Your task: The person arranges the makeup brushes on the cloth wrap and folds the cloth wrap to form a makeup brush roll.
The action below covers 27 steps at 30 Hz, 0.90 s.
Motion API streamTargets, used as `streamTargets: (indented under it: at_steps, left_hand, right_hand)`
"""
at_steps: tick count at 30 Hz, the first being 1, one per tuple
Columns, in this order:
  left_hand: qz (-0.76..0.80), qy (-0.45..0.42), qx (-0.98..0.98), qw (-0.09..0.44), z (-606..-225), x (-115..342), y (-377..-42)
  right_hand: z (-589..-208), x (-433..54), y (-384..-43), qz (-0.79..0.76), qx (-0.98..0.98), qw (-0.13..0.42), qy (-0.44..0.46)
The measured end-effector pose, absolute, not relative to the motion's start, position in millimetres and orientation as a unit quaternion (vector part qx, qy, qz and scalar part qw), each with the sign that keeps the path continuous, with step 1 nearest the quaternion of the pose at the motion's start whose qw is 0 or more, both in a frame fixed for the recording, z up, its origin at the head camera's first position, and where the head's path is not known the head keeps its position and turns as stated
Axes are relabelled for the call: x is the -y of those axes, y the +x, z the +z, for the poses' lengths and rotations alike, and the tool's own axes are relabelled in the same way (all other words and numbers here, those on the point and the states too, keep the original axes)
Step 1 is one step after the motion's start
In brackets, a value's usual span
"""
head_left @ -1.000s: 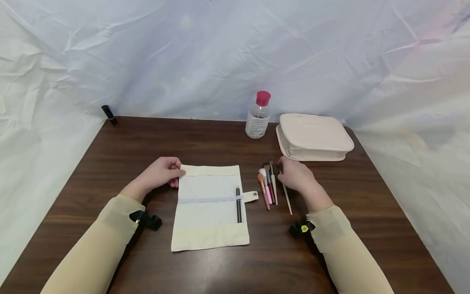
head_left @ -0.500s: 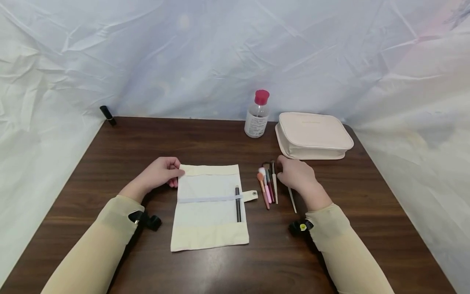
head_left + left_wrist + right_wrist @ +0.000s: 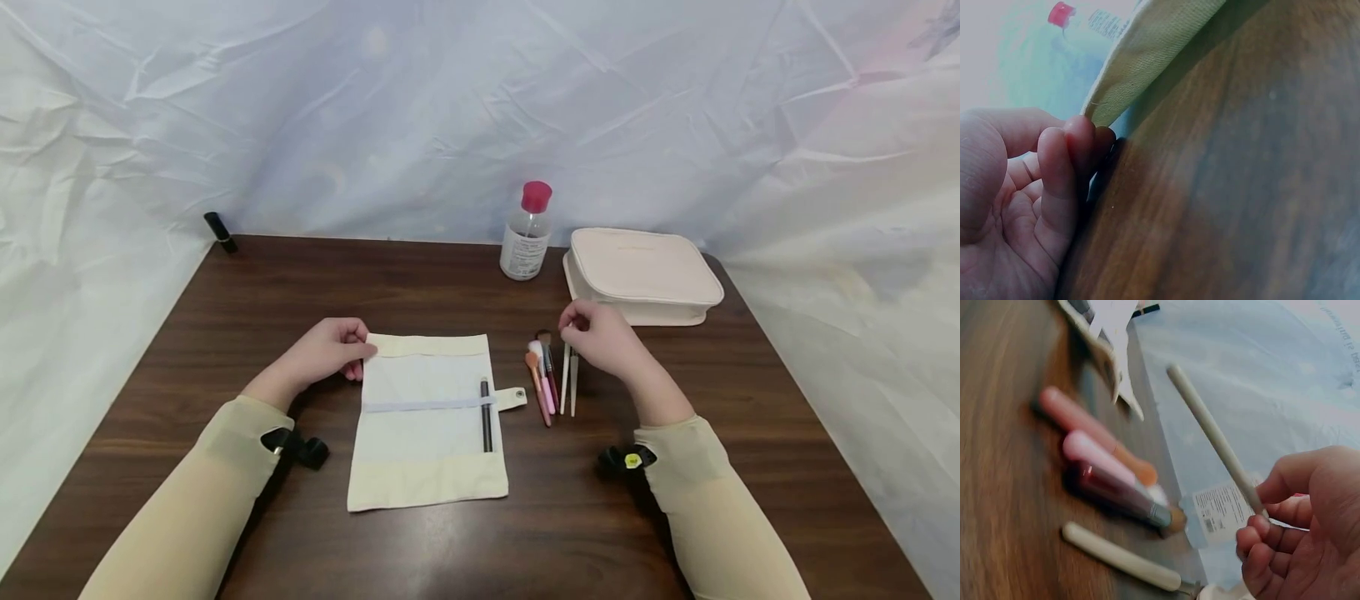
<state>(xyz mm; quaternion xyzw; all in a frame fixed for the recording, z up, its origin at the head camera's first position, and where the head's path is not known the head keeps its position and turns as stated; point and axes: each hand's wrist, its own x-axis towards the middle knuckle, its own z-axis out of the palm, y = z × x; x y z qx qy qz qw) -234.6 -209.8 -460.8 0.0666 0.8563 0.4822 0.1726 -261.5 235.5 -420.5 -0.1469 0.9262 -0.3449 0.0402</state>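
My left hand (image 3: 330, 346) pinches the upper left corner of a cream fabric brush roll (image 3: 420, 483), which lies unfolded; in the left wrist view the corner (image 3: 1147, 69) is raised between thumb and fingers. A dark slim stick (image 3: 486, 417) sits under the roll's elastic band. My right hand (image 3: 603, 337) pinches a makeup brush by one end; its pale handle (image 3: 1213, 431) points up and away in the right wrist view. Below lie several makeup brushes: an orange one (image 3: 1088, 425), a pink one (image 3: 1100, 456), a dark red one (image 3: 1119, 490) and another with a cream handle (image 3: 1122, 556).
Behind the right hand stands a pale pink zip pouch (image 3: 645, 267). A clear bottle with a red cap (image 3: 523, 242) is at the back middle. A black tube (image 3: 220, 232) lies at the far left corner. The roll's snap tab (image 3: 513, 399) points toward the brushes.
My right hand has moved slightly up and left, lifting a cream-handled brush. The two cream handles now appear close together beside the other brushes. My left hand and the roll stay nearly still.
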Motion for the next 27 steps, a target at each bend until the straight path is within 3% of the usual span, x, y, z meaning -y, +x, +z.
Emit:
streamTargets:
  at_steps: [9, 20, 27]
  left_hand:
    - [0.487, 0.061, -0.853, 0.178, -467.4, 210.8, -230.6]
    - [0.471, 0.06, -0.864, 0.171, -466.8, 214.1, -231.4]
    - [0.477, 0.065, -0.86, 0.167, -464.4, 210.2, -236.8]
  right_hand:
    - [-426.2, -224.4, -261.0, -0.502, -0.85, 0.08, -0.134]
    - [-435.8, -198.1, -257.7, -0.561, -0.81, 0.116, -0.126]
    - [-437.0, -183.7, -255.2, -0.576, -0.802, 0.106, -0.118]
